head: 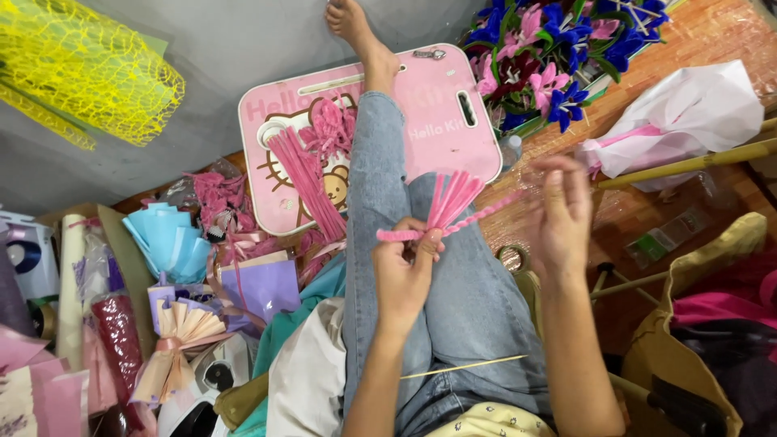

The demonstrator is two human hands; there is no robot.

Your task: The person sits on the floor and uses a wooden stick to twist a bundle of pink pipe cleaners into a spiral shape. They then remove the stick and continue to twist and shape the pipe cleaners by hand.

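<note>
Person's sitting on the floor with one leg stretched out over a pink lap tray (437, 121), working pink pipe cleaners (449, 202) right above the knee. Left hand (405, 271) is closed tight around the base of the bunch, thumb and fingers pinching where the stems meet, so the loose ends fan upward and don't slide apart. Right hand (560, 214) is held out to the side, fingers loosely curled; it's blurred, but it looks like the fingertips are holding the far end of a twisted strand (486, 214) that runs back to the left hand's grip. Keeping it stretched like that would keep the twist taut, I'd guess.

More pipe cleaners sit as a spare pile (312, 174) on the tray, within easy reach of the left side. A thin wooden stick (465, 366) lies across the lap, parked close by. Blue and pink flowers (558, 48) sit beyond the tray, a yellow mesh roll (81, 73) is up at far left, and folded wrapping papers (174, 243) in blue and lilac are heaped on the left, all well apart from the hands.
</note>
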